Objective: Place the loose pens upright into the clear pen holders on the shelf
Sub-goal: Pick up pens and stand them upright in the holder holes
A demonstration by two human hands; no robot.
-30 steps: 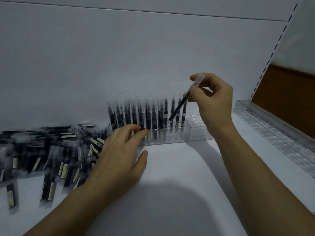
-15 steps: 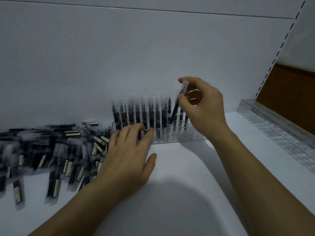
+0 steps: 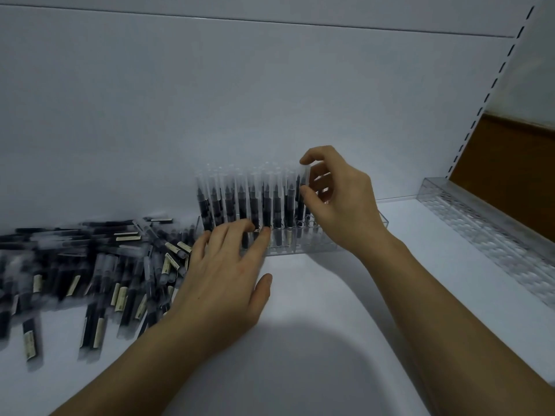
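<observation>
Labels: the loose pens [image 3: 90,274] heaped at the left of the shelf [image 3: 330,310] carry pale strip labels. The print on them is too blurred to read.

Right hand [image 3: 342,202]: thumb and forefinger pinch the clear cap of one black pen [image 3: 305,177]. This pen stands upright at the right end of the row of standing pens [image 3: 249,202], just left of the palm, with its lower end in the pen holder [image 3: 312,243].

Left hand [image 3: 225,274]: fingers straight, gripping nothing. The fingertips touch the holder's front wall and the lower barrels of the row.

A second clear holder [image 3: 480,232] lies well apart to the right.
</observation>
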